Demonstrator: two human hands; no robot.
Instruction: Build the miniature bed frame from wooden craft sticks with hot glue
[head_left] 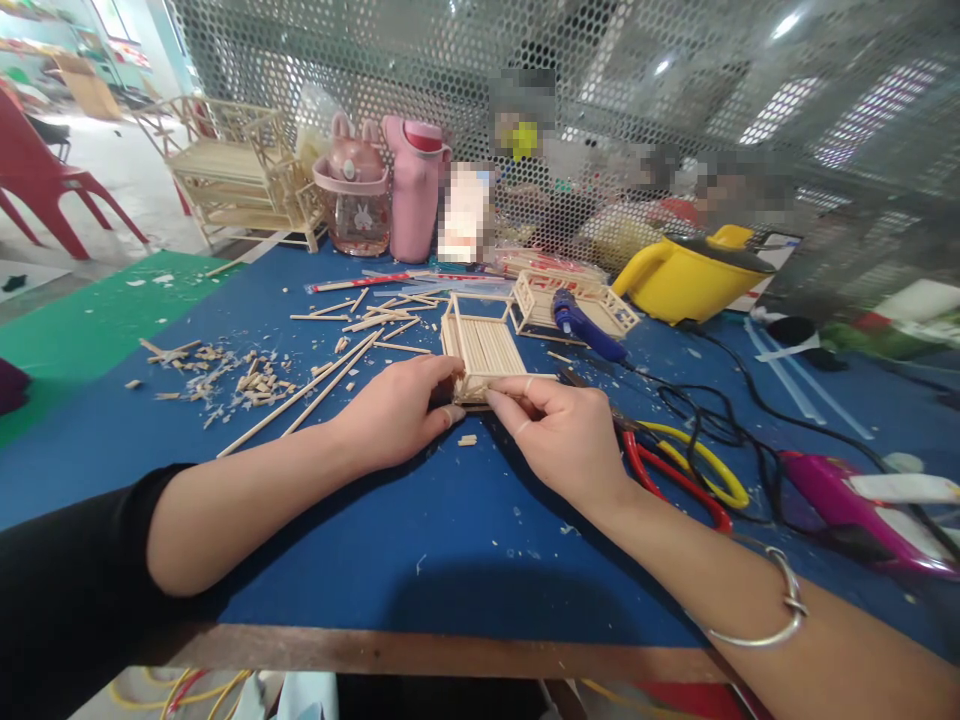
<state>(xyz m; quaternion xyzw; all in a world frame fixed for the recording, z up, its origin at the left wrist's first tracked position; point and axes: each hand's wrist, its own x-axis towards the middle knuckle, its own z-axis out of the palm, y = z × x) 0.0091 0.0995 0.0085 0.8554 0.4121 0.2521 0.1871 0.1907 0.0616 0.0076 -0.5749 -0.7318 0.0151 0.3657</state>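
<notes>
A small frame of thin wooden sticks [487,345], with a slatted panel and raised rails, lies on the blue tabletop. My left hand [401,405] pinches its near left corner between thumb and fingers. At the near edge, my right hand [566,425] presses finger and thumb together on the frame, close to a stick that juts out to the right. The fingertips partly hide that near corner. Just behind stands a second stick model [536,310], with a blue glue gun [585,325] resting against it.
Loose sticks [330,385] and cut scraps [262,378] lie left. Right are red-and-yellow-handled pliers [675,460], black cords [697,400], a magenta tool [847,505] and a yellow pot [686,280]. Pink bottles [416,200] and a larger stick model [232,175] stand behind, before a perforated metal screen [420,60].
</notes>
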